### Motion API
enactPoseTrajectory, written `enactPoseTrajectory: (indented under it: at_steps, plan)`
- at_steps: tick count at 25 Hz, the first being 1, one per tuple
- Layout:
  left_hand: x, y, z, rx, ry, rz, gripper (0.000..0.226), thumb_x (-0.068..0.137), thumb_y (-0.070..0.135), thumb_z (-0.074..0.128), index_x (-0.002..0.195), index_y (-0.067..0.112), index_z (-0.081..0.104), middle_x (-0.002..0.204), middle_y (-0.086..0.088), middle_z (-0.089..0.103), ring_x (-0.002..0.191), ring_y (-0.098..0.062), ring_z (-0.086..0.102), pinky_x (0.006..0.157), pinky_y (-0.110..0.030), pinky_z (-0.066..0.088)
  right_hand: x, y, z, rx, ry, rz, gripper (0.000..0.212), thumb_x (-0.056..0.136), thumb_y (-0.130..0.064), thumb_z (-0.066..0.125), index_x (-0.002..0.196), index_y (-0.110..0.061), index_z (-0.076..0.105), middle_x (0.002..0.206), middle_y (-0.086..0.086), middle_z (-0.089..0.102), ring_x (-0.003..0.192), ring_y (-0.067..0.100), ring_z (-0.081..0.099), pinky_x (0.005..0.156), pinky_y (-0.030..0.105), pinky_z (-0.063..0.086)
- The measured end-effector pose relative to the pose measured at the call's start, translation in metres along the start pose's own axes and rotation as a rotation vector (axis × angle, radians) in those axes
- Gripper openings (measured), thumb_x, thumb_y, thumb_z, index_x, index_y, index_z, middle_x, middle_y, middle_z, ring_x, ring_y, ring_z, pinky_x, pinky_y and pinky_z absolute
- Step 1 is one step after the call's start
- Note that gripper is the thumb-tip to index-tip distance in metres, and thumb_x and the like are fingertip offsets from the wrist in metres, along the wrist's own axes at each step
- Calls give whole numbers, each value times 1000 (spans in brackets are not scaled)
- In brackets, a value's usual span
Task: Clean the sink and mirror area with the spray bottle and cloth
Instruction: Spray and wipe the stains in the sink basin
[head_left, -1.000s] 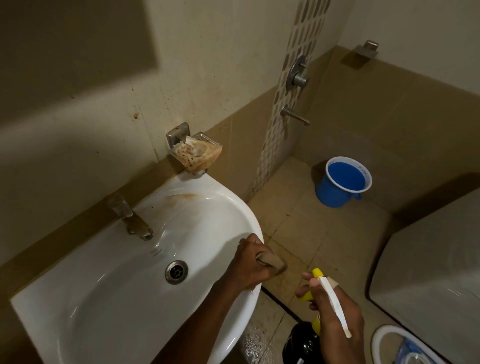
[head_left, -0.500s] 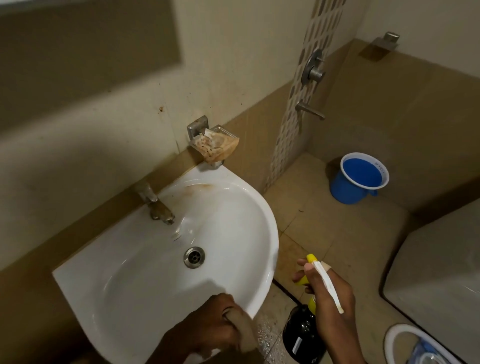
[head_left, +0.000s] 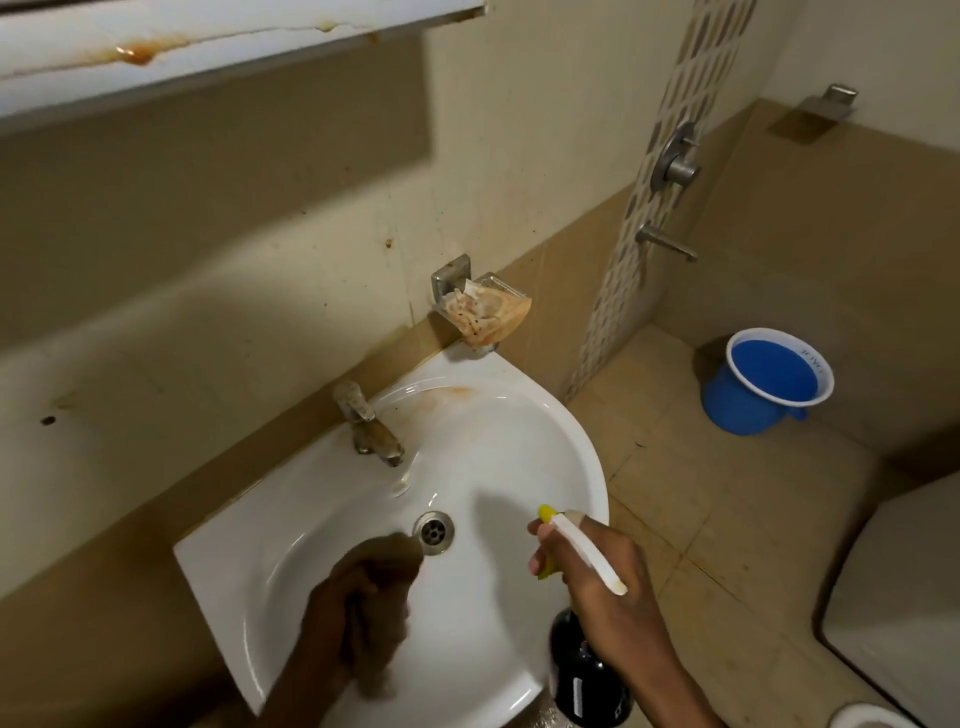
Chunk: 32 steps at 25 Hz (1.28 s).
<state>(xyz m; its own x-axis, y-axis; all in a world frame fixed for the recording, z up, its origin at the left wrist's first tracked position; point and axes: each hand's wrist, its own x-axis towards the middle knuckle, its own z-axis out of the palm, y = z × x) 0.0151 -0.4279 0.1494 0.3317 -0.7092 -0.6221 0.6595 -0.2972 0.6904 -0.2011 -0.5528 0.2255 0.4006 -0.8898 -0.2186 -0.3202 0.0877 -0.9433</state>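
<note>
With our left hand (head_left: 363, 613) closed on the cloth (head_left: 387, 558) just beside the drain (head_left: 434, 531), we should scrub the sink (head_left: 498, 452) in overlapping circles, while our right hand (head_left: 597, 587) grips the spray bottle (head_left: 582, 675) over the front rim.

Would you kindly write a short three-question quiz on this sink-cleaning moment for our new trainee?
1. True or false: the right hand holds the spray bottle.
2. Where is the left hand with the cloth? A) inside the sink basin, beside the drain B) on the tap C) on the wall
3. Fill in: the bucket on the floor is ____.

Key: 1 true; 2 A; 3 blue.
</note>
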Motion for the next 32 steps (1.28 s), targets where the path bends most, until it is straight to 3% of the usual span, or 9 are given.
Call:
enactPoseTrajectory:
  at_steps: [7,11,14,17,23,25,27,29,32]
  plan:
    - [26,-21,69,-230,214,156,27,95,20,49,99,1,68,75,-22,70,54,-31,63,56,-33,48,16,-17,31,-100,-74,-83,36,102,-26,64,68,-18,70,69,6,72,65,8,65,65,15,46]
    - [54,-15,102,-363,459,353,34,96,30,61,108,-2,64,86,-26,66,69,-36,61,60,-39,48,34,-12,28,-150,-18,9,32,99,-44,62,72,-28,68,76,0,74,86,20,68,79,31,51]
    - [82,-20,107,-388,610,411,24,91,35,64,84,15,52,77,-16,42,66,-35,39,62,-42,38,58,-4,15,-201,-26,15,35,99,-38,63,71,-17,67,69,7,72,71,19,69,69,36,53]
    - [93,-24,120,-358,848,458,13,83,24,49,72,21,54,68,-23,49,58,-52,54,46,-53,46,74,13,5,-245,-97,135,47,85,-66,60,97,-22,72,87,4,76,90,23,71,82,40,58]
    - [151,-14,155,-632,959,256,34,108,22,36,83,2,47,58,-14,57,50,-27,50,28,-19,39,92,23,-24,-158,-88,60,23,98,-31,71,77,-22,75,73,2,78,69,11,73,60,25,55]
    - [173,-18,157,-620,894,277,36,105,15,35,70,5,38,47,-10,61,49,-28,59,41,-28,49,98,29,-37,-165,-95,50,21,97,-26,72,78,-18,78,73,-6,79,68,4,73,60,16,51]
    - [192,-11,169,-703,762,244,25,95,24,45,90,1,54,100,-32,69,95,-41,68,82,-54,54,102,32,-51,-171,-74,52,21,95,-25,74,76,-16,79,66,-15,77,63,-4,71,60,8,48]
    - [203,-7,186,-587,956,210,39,96,23,58,132,9,52,135,-25,50,118,-40,54,98,-52,47,107,39,-66,-152,-33,77,18,94,-28,75,79,-21,80,63,-16,77,59,-4,70,65,17,54]
    - [208,-4,209,-457,971,393,36,98,13,57,132,7,45,105,-27,59,73,-29,66,55,-34,54,116,41,-83,-161,12,99,20,95,-26,74,76,-20,78,65,-14,77,62,0,71,64,20,54]
